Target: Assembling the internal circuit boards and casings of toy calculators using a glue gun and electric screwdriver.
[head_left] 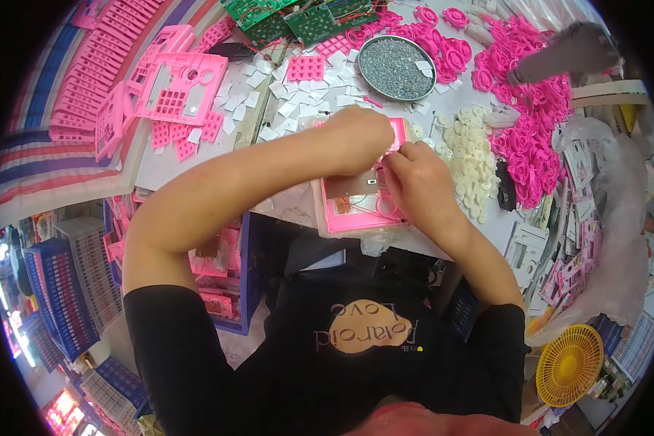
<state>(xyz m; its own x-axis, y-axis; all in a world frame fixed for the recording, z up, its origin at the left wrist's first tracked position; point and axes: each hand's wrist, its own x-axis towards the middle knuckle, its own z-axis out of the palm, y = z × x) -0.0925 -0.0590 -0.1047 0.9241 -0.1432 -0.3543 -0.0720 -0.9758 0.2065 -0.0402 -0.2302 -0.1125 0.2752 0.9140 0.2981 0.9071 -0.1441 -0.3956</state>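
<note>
The right hand (421,182) has its fingertips pinched together on a small part over the flat pink plastic frame (363,214) lying at the near edge of the white worktable (189,163), while the left hand (360,131) rests curled on the frame's far side, its grip hidden from view. Just beside the right hand lies a heap of small cream-white round discs (466,156), and beyond the left hand sit scattered white square pads (298,94) and a round metal dish of grey screws (396,67).
</note>
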